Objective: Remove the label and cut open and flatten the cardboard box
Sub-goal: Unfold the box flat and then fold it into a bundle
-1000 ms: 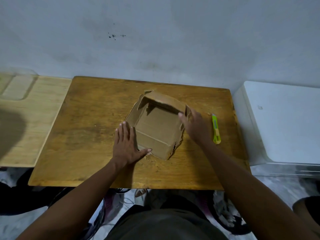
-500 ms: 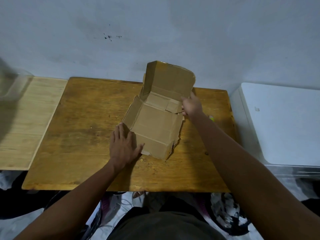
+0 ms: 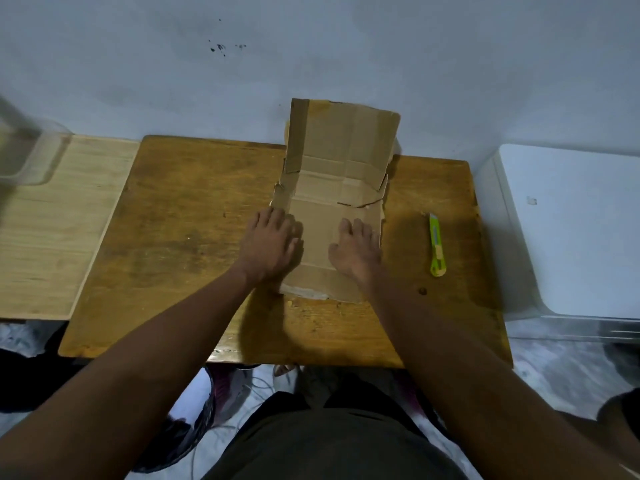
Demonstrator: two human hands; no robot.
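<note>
On cardboard box (image 3: 332,188): left hand (image 3: 268,249), right hand (image 3: 356,251), fingers (image 3: 346,227) flat.

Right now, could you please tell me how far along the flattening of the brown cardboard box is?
Done: the brown cardboard box is cut open, its near panels lying flat on the wooden table, and the green utility knife is set aside. In hand: the left hand and right hand press the near panel down. Left: the far flap stands raised. No label is visible.

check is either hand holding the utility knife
No, the utility knife lies on the table, right of both hands pressing the cardboard box.
</note>
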